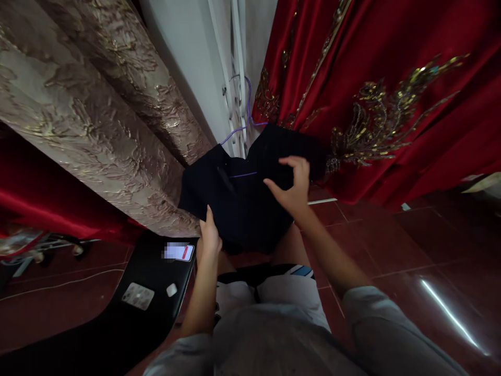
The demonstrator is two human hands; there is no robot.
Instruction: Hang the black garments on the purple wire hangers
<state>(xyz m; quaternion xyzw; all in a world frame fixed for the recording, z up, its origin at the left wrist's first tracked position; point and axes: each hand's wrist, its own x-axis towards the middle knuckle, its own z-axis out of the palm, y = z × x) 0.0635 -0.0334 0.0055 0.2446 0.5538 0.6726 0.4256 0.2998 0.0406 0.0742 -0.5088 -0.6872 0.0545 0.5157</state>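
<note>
A dark navy garment (245, 201) hangs on a purple hanger (247, 112) in front of me, spread between my hands. My left hand (210, 235) grips its lower left edge, fingers closed on the cloth. My right hand (291, 185) pinches the fabric near the upper right, thumb and fingers curled into it. The hanger's hook rests on a white metal grille (238, 78). Below the garment I see my bare knees and white shorts (270, 292).
A beige embossed curtain (90, 115) hangs at the left, a red gold-embroidered curtain (383, 94) at the right. A black seat (129, 308) at lower left carries a phone (182, 252) and a blister pack (138, 296). The floor (410, 250) is glossy dark red tile.
</note>
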